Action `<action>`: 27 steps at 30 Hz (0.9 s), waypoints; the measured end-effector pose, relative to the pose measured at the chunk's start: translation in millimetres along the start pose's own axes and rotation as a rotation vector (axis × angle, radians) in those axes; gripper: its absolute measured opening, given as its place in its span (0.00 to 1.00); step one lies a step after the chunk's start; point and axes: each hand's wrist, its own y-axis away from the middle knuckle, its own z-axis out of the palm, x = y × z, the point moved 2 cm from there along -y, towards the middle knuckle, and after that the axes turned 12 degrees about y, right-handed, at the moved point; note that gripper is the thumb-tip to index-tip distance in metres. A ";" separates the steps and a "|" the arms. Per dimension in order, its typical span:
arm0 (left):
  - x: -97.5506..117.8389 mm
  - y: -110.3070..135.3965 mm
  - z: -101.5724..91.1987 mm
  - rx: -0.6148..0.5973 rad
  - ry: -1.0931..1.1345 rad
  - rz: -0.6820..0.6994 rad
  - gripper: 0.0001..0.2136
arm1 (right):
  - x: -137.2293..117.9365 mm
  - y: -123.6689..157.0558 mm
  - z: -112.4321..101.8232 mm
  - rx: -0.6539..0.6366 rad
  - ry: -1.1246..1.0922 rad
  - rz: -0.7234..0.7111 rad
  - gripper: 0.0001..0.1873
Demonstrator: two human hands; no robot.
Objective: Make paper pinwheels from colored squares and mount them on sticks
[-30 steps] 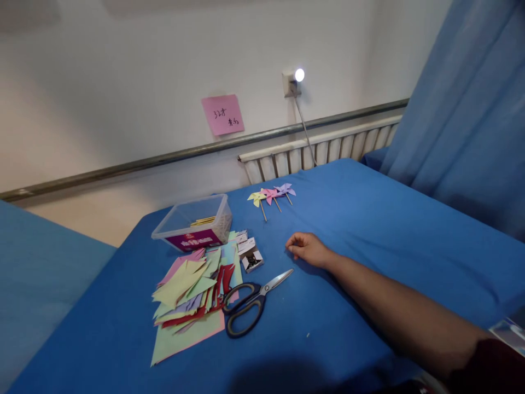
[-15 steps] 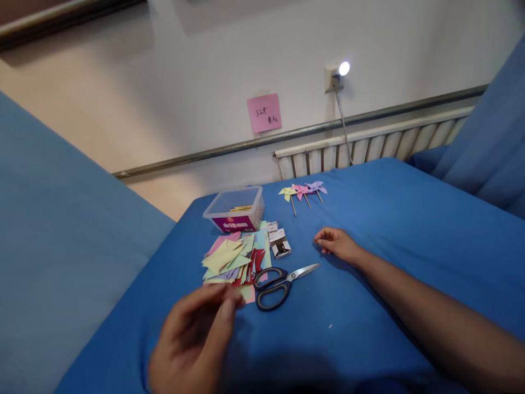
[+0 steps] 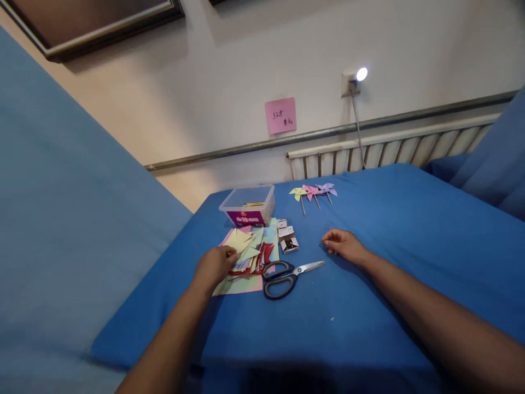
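My left hand [image 3: 217, 265] reaches over the pile of cut coloured paper, its thumb and fingers closed at the edge of a pale yellow paper piece [image 3: 238, 241] on top. Red, green and lilac pieces lie under and beside it. My right hand [image 3: 343, 244] rests on the blue cloth with its fingertips pinched together; what they hold, if anything, is too small to make out. Between the hands lie dark-handled scissors [image 3: 283, 278], blades slightly apart and pointing right. A small open white box [image 3: 289, 244] with dark bits inside sits behind the scissors.
A clear plastic tub [image 3: 250, 197] with thin sticks stands behind the paper. Three paper pinwheels, including a pink pinwheel [image 3: 311, 192], lie at the back. Beyond the blue-covered table [image 3: 389, 219] are a radiator [image 3: 381, 150] and a wall; blue curtains hang at both sides.
My left hand has moved forward from close to the camera onto the paper pile and now touches the yellow piece. My right hand stays about where it was; the view has shifted slightly.
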 end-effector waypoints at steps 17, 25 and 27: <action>5.5 7.8 2.6 0.154 0.446 -0.230 0.16 | 4.8 -7.7 4.4 0.014 0.008 -0.014 0.08; 14.2 -0.9 -7.4 0.526 0.671 -0.181 0.10 | 6.9 -7.9 6.8 0.016 0.033 -0.027 0.08; 18.1 -7.8 -7.9 0.623 0.753 -0.136 0.10 | 6.9 -7.8 7.9 0.016 0.039 -0.034 0.08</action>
